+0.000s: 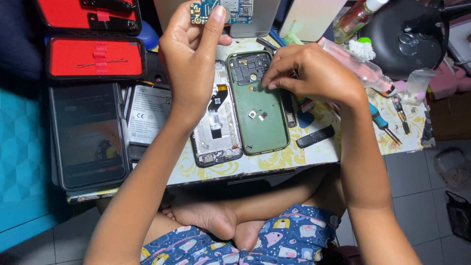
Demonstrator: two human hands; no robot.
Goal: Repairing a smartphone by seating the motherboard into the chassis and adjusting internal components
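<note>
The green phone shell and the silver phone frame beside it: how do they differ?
The green phone shell is mostly bare inside and the right hand touches its top. The silver phone frame carries a black ribbon cable and lies partly under the left forearm. Both lie flat, side by side, opened up.

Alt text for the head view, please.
Left hand holds up a blue circuit board while the right hand fingers touch a green phone back cover on the table, beside an opened phone frame.
</note>
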